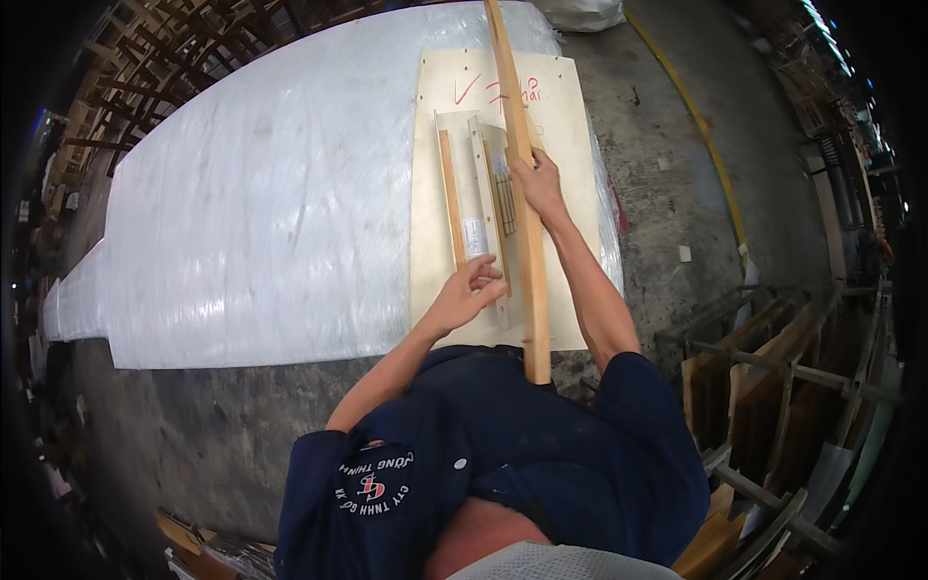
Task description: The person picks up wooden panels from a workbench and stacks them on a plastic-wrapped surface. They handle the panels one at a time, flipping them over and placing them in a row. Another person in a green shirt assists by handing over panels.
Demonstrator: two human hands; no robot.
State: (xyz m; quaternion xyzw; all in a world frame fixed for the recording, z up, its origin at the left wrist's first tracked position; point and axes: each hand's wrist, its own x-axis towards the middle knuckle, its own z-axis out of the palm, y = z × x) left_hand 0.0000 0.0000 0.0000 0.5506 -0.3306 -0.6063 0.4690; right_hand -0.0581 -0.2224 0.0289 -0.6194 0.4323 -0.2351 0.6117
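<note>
My right hand (539, 182) is closed round a long, slightly curved wooden bar (532, 275). The bar runs from beyond the board's far edge back to my body. To its left, my left hand (471, 293) has its fingers apart, bent a little, over the near end of a wooden jig (480, 174). I cannot tell whether its fingertips touch the jig. Long narrow strips and a small white label (472, 234) show on the jig. Beside the bar, several thin pale rods (505, 201) lie partly hidden. A pale board (430, 92) with red handwriting lies under all this.
The board rests on a wide stack wrapped in clear film (261, 193), reaching far left. Wooden frames (174, 72) are piled behind it. On the right are a concrete floor with a yellow line (710, 145) and a metal rack (773, 362) of wooden panels.
</note>
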